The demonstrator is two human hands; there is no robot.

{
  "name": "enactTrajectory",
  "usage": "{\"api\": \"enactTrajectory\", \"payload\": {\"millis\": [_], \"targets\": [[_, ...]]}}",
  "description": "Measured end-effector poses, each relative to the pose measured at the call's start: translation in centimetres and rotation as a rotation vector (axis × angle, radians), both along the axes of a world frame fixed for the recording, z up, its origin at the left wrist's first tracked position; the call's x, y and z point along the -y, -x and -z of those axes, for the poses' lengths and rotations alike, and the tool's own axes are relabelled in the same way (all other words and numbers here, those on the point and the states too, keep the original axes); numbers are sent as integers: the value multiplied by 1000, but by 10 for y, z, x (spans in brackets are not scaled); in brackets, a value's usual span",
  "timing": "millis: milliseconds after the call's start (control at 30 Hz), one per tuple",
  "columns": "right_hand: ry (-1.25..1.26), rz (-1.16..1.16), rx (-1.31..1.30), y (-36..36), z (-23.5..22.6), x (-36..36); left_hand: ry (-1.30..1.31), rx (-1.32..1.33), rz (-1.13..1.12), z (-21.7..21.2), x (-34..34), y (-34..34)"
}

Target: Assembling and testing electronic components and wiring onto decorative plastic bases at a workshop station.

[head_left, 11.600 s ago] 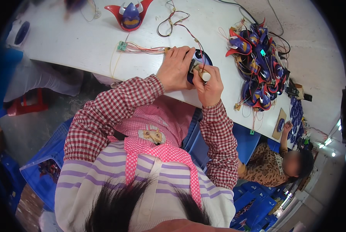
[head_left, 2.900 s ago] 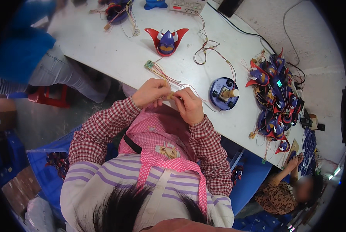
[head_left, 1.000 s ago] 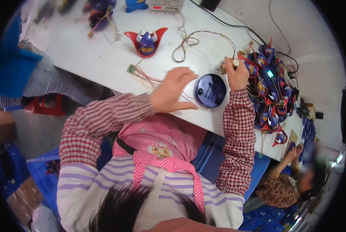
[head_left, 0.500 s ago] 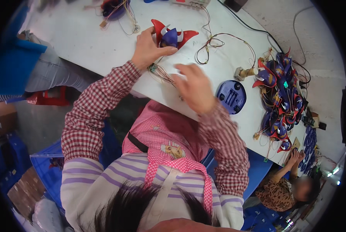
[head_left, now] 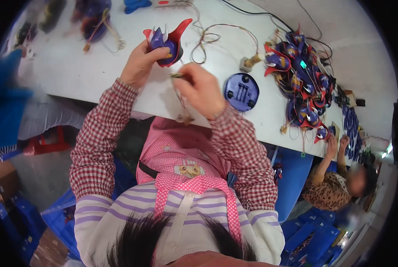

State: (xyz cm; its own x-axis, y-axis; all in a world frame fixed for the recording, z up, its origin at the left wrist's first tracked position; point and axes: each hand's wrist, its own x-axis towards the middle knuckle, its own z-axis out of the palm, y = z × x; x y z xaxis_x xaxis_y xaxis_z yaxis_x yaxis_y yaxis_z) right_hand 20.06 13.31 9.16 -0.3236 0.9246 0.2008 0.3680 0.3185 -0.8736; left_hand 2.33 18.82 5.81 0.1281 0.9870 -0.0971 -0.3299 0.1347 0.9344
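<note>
My left hand (head_left: 140, 63) is closed around a purple toy figure (head_left: 172, 53) with red wing-like sides and white horns, holding it tilted above the white table. Just below and to the right of it, my right hand (head_left: 202, 91) pinches a small greenish circuit board (head_left: 176, 75). Thin wires (head_left: 181, 100) hang from the board toward the table's near edge. Whether any wire joins the board to the toy is hard to make out. A round purple plastic base (head_left: 241, 92) with slots and dark round spots lies right of my right hand.
A pile of similar purple and red toys (head_left: 301, 84) with loose wires covers the table's right side. Near it stands a small metal-and-tan fitting (head_left: 250, 62) on a cable. More wired parts (head_left: 94, 26) lie far left. At lower right, a co-worker's hands (head_left: 337, 144) are at the table.
My right hand, open over the wires before, now grips the circuit board and has lifted it toward the toy. My left hand has turned the toy. The whole view has shifted.
</note>
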Motion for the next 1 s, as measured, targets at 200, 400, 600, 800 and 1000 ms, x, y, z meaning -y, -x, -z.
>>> {"api": "enactTrajectory", "payload": {"millis": [200, 400, 600, 800, 1000], "targets": [[319, 356, -461, -114, -2, 6, 13, 159, 185, -10, 25, -75], [-122, 666, 229, -167, 70, -4, -261, -603, 379, 16, 21, -141], [-139, 599, 29, -165, 70, 3, -678, -893, 65, 21, 34, -150], [-135, 268, -248, -61, -39, 31, -369, -75, 57, -36, 93, -79], [222, -218, -408, 40, -29, 6, -50, 112, -473, -14, 118, 39]]}}
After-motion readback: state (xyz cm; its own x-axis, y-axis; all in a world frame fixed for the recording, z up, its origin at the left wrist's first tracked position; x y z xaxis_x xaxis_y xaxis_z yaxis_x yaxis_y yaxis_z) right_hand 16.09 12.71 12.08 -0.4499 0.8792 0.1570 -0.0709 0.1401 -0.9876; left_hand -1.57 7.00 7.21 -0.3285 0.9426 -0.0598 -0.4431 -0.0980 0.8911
